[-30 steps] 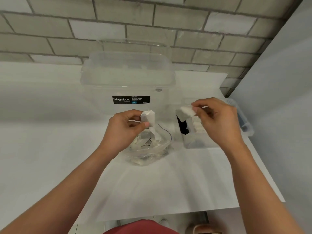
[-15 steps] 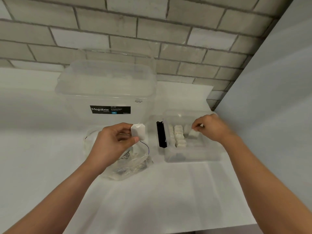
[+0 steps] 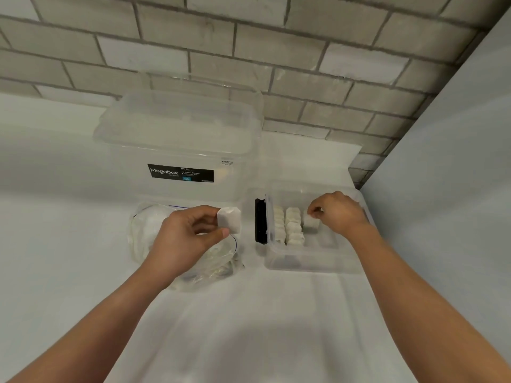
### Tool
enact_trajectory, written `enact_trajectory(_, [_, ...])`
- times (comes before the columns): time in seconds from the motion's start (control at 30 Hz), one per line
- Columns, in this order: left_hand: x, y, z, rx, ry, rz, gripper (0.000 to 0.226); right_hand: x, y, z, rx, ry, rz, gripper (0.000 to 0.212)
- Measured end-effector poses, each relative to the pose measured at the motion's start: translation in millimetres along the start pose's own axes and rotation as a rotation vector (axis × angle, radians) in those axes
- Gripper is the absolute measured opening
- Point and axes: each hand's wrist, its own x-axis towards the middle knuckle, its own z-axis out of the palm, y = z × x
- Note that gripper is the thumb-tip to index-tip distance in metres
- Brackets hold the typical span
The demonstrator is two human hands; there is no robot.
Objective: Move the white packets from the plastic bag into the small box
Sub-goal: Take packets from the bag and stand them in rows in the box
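Grey brick wall (image 3: 249,51) fills the top of the frame, and a plain pale panel (image 3: 456,161) closes off the right side. Below them a white counter (image 3: 249,327) runs down to the bottom edge.

A large clear tub (image 3: 179,139) with its lid on stands at the upper middle, against the wall; a black label (image 3: 181,173) reading "Megabox" sits on its front.

The small box (image 3: 312,261), also clear plastic, is open at the centre right, just beside the tub's lower right corner. A black latch (image 3: 260,221) stands upright along its left edge.

The plastic bag (image 3: 143,230) lies crumpled at the centre left, in front of the tub and just left of the small box. Its mouth is open, and pale contents show dimly through the film.

Both forearms reach up from the bottom corners. The left hand (image 3: 185,239) hovers over the bag, thumb and fingers curled, pinching a white packet (image 3: 229,220) that stands upright in the air between bag and box. The right hand (image 3: 337,214) is inside the small box, fingertips bunched on the top edge of a second white packet (image 3: 311,223) that stands on the box floor.

Two rows of packets (image 3: 293,226) are stacked on edge in the left part of the box, and the second white packet sits just right of them.
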Motion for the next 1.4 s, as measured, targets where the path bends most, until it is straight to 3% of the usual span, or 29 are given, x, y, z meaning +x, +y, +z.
enact_trajectory(0.17, [1.7, 9.3, 5.6, 0.024, -0.01, 0.022, 0.024, -2.5, -0.3, -2.1, 0.033, 0.037, 0.033, 0.019])
enact_trajectory(0.27, [1.3, 16.8, 11.3, 0.02, -0.013, 0.027, 0.032, -16.0, -1.9, -17.2, 0.114, 0.147, 0.063, 0.018])
enact_trajectory(0.4, [5.9, 23.8, 18.3, 0.072, -0.047, 0.064, 0.038, -62.2, -36.6, -53.8, 0.585, 0.41, 0.029, 0.011])
enact_trajectory(0.5, [8.0, 33.6, 27.2, 0.241, -0.08, 0.184, 0.042, -101.4, -77.9, -79.7, 0.837, 0.33, -0.137, 0.019])
enact_trajectory(0.63, [10.7, 53.9, 41.0, 0.378, -0.18, 0.332, 0.045, -120.4, -88.8, -83.4, 0.663, 0.163, -0.248, 0.019])
enact_trajectory(0.87, [17.5, 53.7, 63.1, 0.374, -0.246, 0.392, 0.047, -123.7, -58.2, -80.1, 0.522, 0.31, -0.164, 0.01])
enact_trajectory(0.97, [17.7, 39.5, 67.6, 0.583, -0.24, 0.471, 0.032, -107.4, -33.9, -74.9, 0.363, 0.481, -0.089, 0.012])
enact_trajectory(1.07, [13.9, 27.6, 69.3, 0.781, -0.262, 0.513, 0.025, -88.6, -13.0, -62.9, 0.291, 0.52, -0.029, 0.014])
enact_trajectory(1.17, [14.6, 19.6, 70.8, 0.843, -0.254, 0.556, 0.018, -73.9, -1.4, -42.4, 0.233, 0.428, 0.01, 0.016])
enact_trajectory(1.33, [12.9, 15.8, 72.9, 0.822, -0.213, 0.568, 0.014, -52.6, 2.2, -16.5, 0.12, 0.039, 0.028, 0.017])
enact_trajectory(1.4, [12.4, 16.5, 73.7, 0.822, -0.211, 0.566, 0.015, -43.3, 1.1, -9.1, 0.075, -0.027, 0.031, 0.015])
